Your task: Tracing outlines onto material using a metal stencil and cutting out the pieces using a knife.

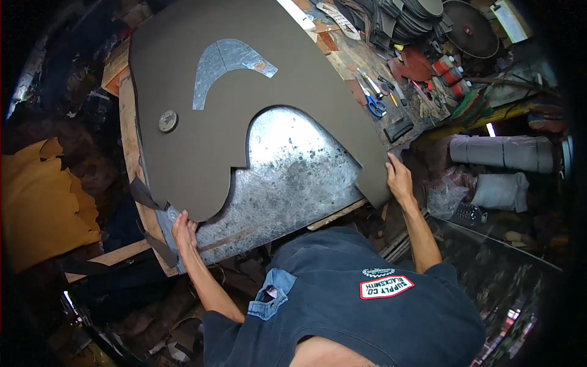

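A large, smooth grey-brown sheet lies across a spotted metal tabletop, with a rounded piece cut out of its near edge. My left hand pinches the sheet's near left corner, its fingers bent at the edge. At the sheet's right edge, my right hand holds the narrow near strip, thumb and fingers closed on it. A curved metal template rests on the far part of the sheet. Near the left edge sits a small round disc-shaped tin or weight.
Blue-handled scissors, pens and a black block lie on the wooden bench at right. Red bottles and stacked dark pieces stand farther back. A tan hide hangs at left; a wrapped roll lies at right.
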`<state>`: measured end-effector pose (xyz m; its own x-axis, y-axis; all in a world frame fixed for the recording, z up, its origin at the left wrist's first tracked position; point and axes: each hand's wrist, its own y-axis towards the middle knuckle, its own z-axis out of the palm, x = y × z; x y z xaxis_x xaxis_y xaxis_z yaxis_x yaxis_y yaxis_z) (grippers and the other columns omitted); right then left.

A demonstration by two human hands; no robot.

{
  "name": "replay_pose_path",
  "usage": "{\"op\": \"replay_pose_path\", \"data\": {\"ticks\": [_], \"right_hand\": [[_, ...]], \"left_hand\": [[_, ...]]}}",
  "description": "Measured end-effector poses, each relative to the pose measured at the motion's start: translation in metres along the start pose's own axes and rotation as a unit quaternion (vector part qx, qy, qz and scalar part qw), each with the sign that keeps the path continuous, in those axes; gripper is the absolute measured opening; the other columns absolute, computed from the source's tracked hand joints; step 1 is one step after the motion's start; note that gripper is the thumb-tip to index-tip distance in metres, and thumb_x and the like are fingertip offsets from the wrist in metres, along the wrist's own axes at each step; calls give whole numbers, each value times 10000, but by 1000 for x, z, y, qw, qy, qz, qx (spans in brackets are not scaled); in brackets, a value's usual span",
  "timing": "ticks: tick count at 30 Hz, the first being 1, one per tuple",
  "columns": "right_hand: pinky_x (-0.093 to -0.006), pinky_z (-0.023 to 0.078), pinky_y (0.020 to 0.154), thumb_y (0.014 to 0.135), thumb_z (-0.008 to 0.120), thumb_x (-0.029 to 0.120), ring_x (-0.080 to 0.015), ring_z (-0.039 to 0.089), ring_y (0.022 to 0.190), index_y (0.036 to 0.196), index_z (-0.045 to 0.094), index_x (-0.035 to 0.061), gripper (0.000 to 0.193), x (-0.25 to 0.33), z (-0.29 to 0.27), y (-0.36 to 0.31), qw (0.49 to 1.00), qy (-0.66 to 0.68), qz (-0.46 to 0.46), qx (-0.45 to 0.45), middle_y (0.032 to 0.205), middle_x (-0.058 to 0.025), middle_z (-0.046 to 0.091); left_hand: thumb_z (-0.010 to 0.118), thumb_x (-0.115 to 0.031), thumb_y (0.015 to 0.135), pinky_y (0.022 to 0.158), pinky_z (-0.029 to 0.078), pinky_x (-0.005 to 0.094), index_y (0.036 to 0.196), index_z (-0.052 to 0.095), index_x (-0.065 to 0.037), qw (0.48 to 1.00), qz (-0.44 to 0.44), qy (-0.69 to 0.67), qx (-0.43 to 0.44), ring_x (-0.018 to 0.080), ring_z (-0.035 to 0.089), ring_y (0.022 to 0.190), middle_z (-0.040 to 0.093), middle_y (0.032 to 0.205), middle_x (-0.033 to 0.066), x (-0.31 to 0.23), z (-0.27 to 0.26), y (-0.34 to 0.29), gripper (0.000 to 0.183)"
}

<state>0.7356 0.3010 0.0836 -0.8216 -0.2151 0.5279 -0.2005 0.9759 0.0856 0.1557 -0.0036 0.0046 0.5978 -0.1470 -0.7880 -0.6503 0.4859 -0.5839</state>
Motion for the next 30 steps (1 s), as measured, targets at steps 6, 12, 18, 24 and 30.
{"op": "replay_pose_path", "data": {"ticks": [6, 12, 18, 24, 30], "right_hand": [[-403, 504, 852, 951, 562, 117, -375, 626, 1048, 1289, 572, 62, 343, -16, -16, -66, 999, -51, 13, 2, 1160, -216, 640], [-497, 376, 1006, 925, 598, 128, -370, 478, 1247, 1345, 520, 96, 428, 20, 5, -60, 986, -153, -24, -57, 1382, -204, 472], [-488, 371, 1026, 891, 640, 146, -380, 457, 1282, 1332, 533, 108, 455, 96, 69, -14, 975, -89, -205, -10, 1391, -203, 472], [-552, 358, 1025, 870, 636, 156, -400, 460, 1266, 1231, 580, 84, 372, 160, 143, 54, 922, -41, -378, 70, 1375, -198, 495], [-558, 374, 1005, 882, 607, 187, -394, 481, 1233, 1179, 593, 53, 326, 165, 180, 194, 944, -68, -322, -11, 1347, -215, 503]], "left_hand": [[656, -153, 934, 911, 513, 389, 1330, 451, 29, 996, -69, 6, -64, 269, 619, 1083, 603, 1232, 135, 31, -15, -59, 482], [496, -213, 1012, 1035, 414, 348, 1348, 456, 95, 966, 112, 185, -144, 258, 558, 1204, 565, 1314, 194, 35, 25, -75, 457], [427, -201, 1032, 1091, 341, 351, 1427, 377, 87, 884, 162, 357, -253, 284, 465, 1309, 483, 1423, 218, 43, 61, -75, 492], [452, -201, 1029, 1120, 309, 355, 1444, 343, 87, 944, 139, 220, -201, 292, 424, 1350, 431, 1461, 240, 43, 52, -66, 517], [513, -205, 1001, 1051, 397, 332, 1399, 402, 105, 866, 252, 324, -284, 248, 557, 1201, 583, 1304, 211, 67, 26, -62, 517]]}}
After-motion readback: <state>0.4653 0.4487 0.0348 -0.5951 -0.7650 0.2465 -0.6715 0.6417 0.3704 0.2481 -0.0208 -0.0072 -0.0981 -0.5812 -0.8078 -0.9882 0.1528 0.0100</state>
